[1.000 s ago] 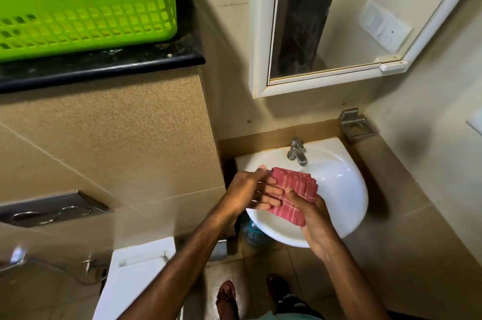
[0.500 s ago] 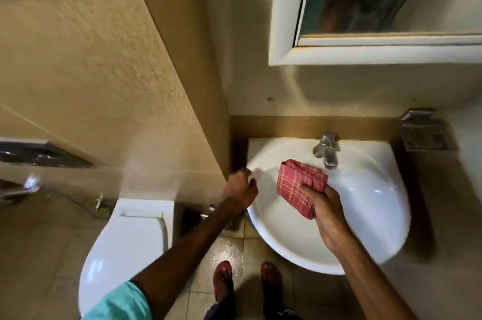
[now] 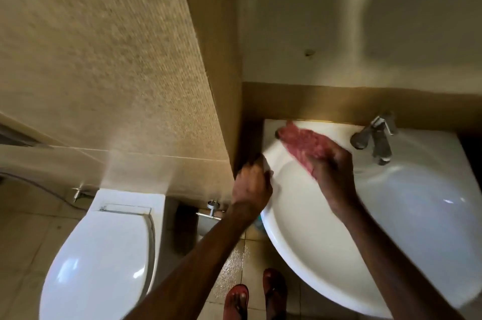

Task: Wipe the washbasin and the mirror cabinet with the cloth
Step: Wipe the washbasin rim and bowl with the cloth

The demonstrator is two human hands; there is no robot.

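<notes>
The right hand point(image 3: 331, 171) presses a red cloth point(image 3: 302, 145) onto the basin's point(image 3: 417, 215) far-left rim, left of the tap point(image 3: 375, 140). The left hand point(image 3: 251, 186) grips the basin's left edge.

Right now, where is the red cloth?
In the head view, the red cloth is under the right hand, pressed on the washbasin's back-left rim, left of the tap.

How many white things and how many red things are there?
White: 2, the basin and the toilet.
Red: 3, the cloth and two sandals.
Total: 5.
</notes>
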